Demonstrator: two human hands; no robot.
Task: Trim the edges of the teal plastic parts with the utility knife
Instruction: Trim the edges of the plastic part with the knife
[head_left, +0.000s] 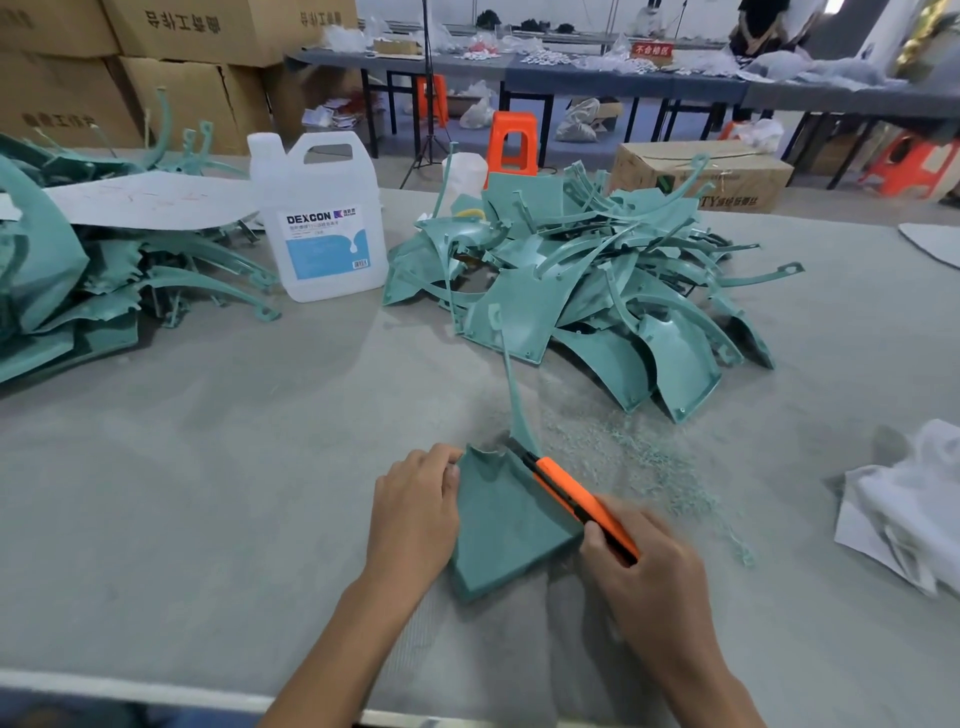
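Observation:
A teal plastic part (501, 525) with a long curved strip rising from its far corner lies on the grey table in front of me. My left hand (415, 512) grips its left edge, fingers curled over the rim. My right hand (649, 571) holds an orange utility knife (571, 496), whose black tip lies along the part's right edge near the base of the strip. Fine teal shavings (623, 447) are scattered to the right of the part.
A heap of teal parts (587, 291) fills the middle right, another heap (78, 280) the left under a white sheet. A white DEXCON jug (322, 218) stands between them. A crumpled white cloth (914, 504) lies at the right. The table's near edge (130, 688) runs below.

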